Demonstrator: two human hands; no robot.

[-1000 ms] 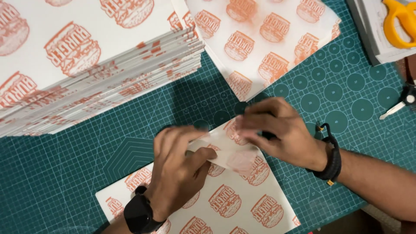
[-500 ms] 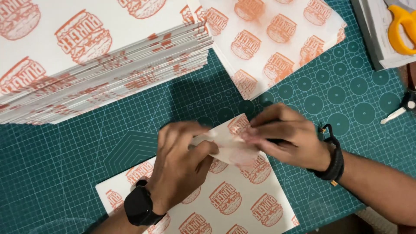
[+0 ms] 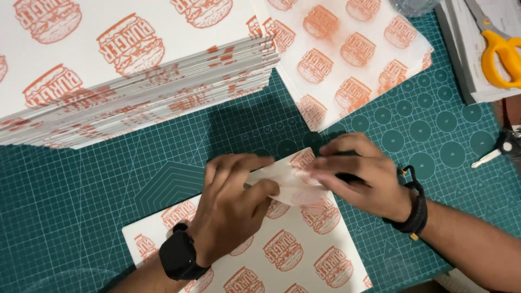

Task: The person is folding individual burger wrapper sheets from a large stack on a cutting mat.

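Printed paper sheet (image 3: 293,255), white with orange burger motifs, lies flat on the green cutting mat (image 3: 108,217) at lower centre; its top corner is turned over into a folded flap (image 3: 290,182), pale underside up, just above the sheet's middle. Left hand (image 3: 233,211) comes in from the bottom edge, wrist low, palm down, black smartwatch (image 3: 176,255) on the wrist; its fingers are held close together and curled, tips pressing the left end of the flap, thumb against the flap's lower edge. Right hand (image 3: 361,179) enters from the right, forearm angled across the mat, black cord bracelet (image 3: 415,209) at the wrist; fingers extended, flat and together, laid along the right part of the flap, pinning it to the sheet. Flap sits between the two hands, under both sets of fingertips; whether any finger is beneath the paper cannot be told. Further out: a tall stack of the same printed sheets (image 3: 135,81) at upper left, a second thinner pile (image 3: 353,59) at upper centre, both on the mat covering the bench. Yellow-handled scissors (image 3: 502,51) rest on a grey tray at top right; a small white-and-black tool (image 3: 496,152) lies at the right edge.
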